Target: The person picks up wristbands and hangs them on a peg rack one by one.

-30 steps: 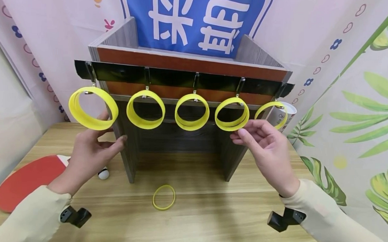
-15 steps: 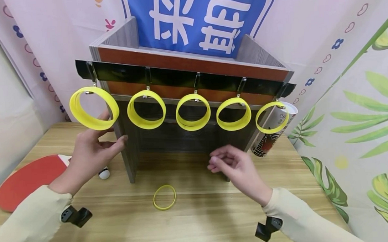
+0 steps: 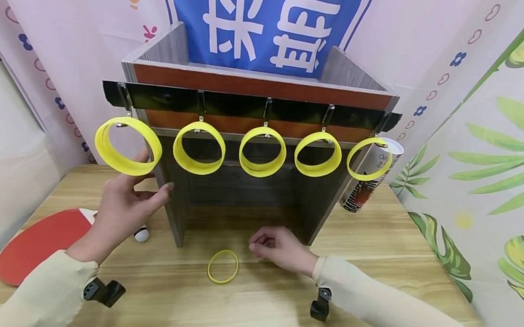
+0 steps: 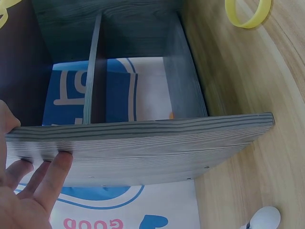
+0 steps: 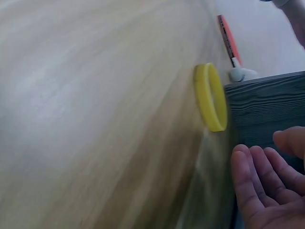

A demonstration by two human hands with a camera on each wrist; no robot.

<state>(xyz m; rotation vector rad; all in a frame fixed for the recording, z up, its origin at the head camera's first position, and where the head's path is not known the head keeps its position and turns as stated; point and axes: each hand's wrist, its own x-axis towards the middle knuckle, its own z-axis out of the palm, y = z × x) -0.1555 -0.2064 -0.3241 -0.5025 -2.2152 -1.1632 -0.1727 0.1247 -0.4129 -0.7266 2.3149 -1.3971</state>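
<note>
My left hand (image 3: 126, 202) holds the left side panel of a grey wood-grain shelf unit (image 3: 177, 205). In the left wrist view its thumb lies at the panel's edge and its fingertips (image 4: 63, 160) press the outer face. A yellow ring (image 3: 210, 276) lies on the table in front of the unit. Just right of that ring hovers my right hand (image 3: 282, 249), holding nothing, its fingers loosely bent. In the right wrist view the same ring (image 5: 205, 98) shows beyond the fingertips. Several yellow rings, among them one at the left end (image 3: 103, 145), hang from hooks on a black strip (image 3: 234, 101).
A red table tennis bat (image 3: 44, 248) lies at the left, with a white shuttlecock tip (image 3: 141, 234) beside it. A printed cylindrical tube (image 3: 360, 193) stands right of the unit. Patterned curtains (image 3: 431, 42) hang behind.
My right hand has left the hanging ring second from the right and come down and left to beside the ring on the table. The left hand stays on the panel.
</note>
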